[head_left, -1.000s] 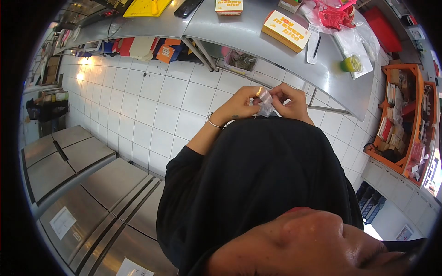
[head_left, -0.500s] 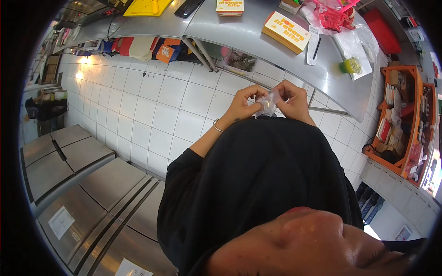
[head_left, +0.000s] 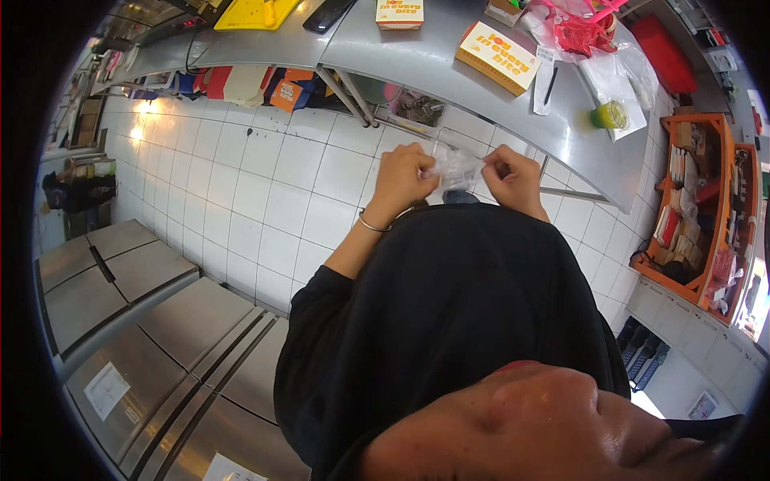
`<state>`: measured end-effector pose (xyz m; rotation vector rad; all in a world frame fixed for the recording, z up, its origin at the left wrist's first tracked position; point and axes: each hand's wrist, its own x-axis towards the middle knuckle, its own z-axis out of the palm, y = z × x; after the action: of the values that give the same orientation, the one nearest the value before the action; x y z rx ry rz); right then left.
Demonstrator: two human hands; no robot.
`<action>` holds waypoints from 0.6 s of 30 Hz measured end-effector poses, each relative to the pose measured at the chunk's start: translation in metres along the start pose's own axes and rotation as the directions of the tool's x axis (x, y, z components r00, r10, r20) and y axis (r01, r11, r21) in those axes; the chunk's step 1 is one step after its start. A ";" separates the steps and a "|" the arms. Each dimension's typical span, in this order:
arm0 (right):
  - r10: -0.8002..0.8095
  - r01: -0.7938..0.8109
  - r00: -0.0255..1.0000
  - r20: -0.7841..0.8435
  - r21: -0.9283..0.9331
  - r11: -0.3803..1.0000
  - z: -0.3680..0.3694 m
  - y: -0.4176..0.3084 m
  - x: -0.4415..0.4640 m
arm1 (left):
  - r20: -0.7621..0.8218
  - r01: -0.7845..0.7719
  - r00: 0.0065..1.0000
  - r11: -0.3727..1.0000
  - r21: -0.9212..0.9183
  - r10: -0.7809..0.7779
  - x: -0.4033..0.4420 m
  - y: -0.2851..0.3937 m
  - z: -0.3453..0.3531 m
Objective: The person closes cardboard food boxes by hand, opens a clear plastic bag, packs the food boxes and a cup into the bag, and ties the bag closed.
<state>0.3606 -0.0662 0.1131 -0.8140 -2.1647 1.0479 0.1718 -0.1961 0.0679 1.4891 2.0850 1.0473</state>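
From my remote view, I see a clear, crumpled piece of thin plastic (head_left: 457,170) stretched between two bare hands, in front of the wearer's black garment (head_left: 481,305) and above the white tiled floor (head_left: 277,178). The left hand (head_left: 403,178) has its fingers curled closed on one side of the plastic; the right hand (head_left: 513,179) appears to pinch the opposite edge between thumb and fingertips. The film is blurred, so I can't tell whether it holds anything.

My main worry is tearing: if both hands pull outward too hard, I judge that such thin material could split where it is pinched. The right hand's hold looks the smaller one, so a slick edge could slip from it first. As I see it, nothing lies under the plastic to catch it short of the floor, and a dropped piece could pick up dirt there.

On the grey metal bench (head_left: 449,48) beyond, a yellow-green cup (head_left: 609,115) stands on white paper (head_left: 634,124) near the bench's right end. It is well apart from the hands, but a tug on that paper or a careless sleeve could tip it.
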 end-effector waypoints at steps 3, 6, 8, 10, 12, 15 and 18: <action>-0.104 0.090 0.979 -0.177 -0.081 0.993 0.007 -0.003 -0.002 | -0.130 0.314 0.940 0.949 -0.030 -0.315 0.002 0.009 -0.010; -0.100 0.068 0.969 -0.227 -0.145 0.987 0.024 -0.011 -0.001 | -0.094 0.204 0.935 0.736 -0.646 -0.342 0.013 0.007 0.008; -0.038 0.000 0.982 -0.186 -0.199 0.980 0.031 -0.009 0.010 | -0.082 0.109 0.971 0.725 -0.680 -0.223 0.018 0.014 0.016; 0.258 -0.259 0.966 -0.023 -0.104 0.960 0.034 0.019 0.012 | -0.254 -0.130 0.964 0.698 -0.705 -0.078 0.025 0.014 0.031; 0.617 -0.644 0.747 0.247 0.042 0.763 0.036 0.044 0.016 | -0.135 -0.006 0.923 0.337 -0.942 -0.361 0.029 0.023 0.020; 0.379 -0.375 0.925 0.028 -0.079 0.923 0.036 0.034 0.014 | 0.147 0.112 0.911 -0.112 -0.987 -0.386 0.023 0.013 0.009; 0.413 -0.417 0.908 0.067 0.224 0.881 0.024 0.036 0.014 | 0.272 0.292 0.941 0.073 -0.954 -0.203 0.009 -0.025 0.018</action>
<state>0.3442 -0.0490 0.0748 -1.1893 -1.8691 1.4954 0.1647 -0.1850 0.0384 0.3563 0.8899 1.6670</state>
